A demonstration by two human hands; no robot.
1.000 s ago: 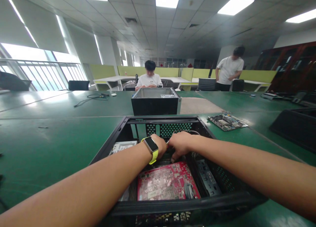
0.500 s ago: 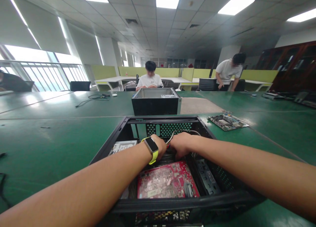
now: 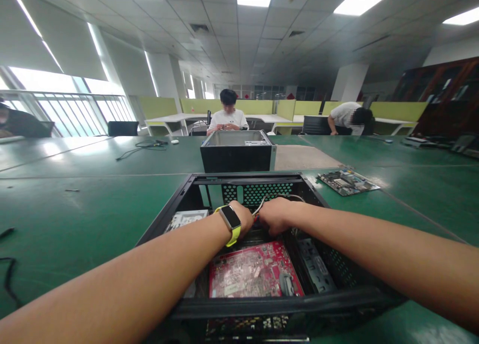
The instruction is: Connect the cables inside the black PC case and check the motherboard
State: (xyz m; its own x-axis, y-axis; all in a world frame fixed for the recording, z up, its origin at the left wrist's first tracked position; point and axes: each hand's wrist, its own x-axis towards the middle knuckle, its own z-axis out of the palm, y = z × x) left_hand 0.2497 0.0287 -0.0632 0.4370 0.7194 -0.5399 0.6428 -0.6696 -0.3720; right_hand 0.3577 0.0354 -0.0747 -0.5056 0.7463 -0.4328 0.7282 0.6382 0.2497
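Observation:
A black computer case [image 3: 247, 305] lies open on the table in front of me, and both my hands reach down inside it. My left hand [image 3: 243, 218], with a yellow-strapped watch on the wrist, has its fingers curled and mostly hidden. Close beside it, my right hand [image 3: 275, 215] is closed with its fingertips pointing down. A thin grey cable [image 3: 259, 207] and some coloured wires run between the two hands; what the fingers grip is hidden. Below them sits a red circuit board [image 3: 254, 274]. A metal drive bracket [image 3: 316, 266] lies along the case's right side.
A second computer case [image 3: 236, 157] stands just beyond mine. A motherboard [image 3: 348, 182] lies to the right on the green table [image 3: 93, 209]. Black cables [image 3: 144, 147] lie at the far left. One person [image 3: 227, 119] sits opposite; another person [image 3: 348, 118] bends over at the right.
My hands stay at nearly the same place in the case. The view has shifted slightly. The person at the right has bent lower.

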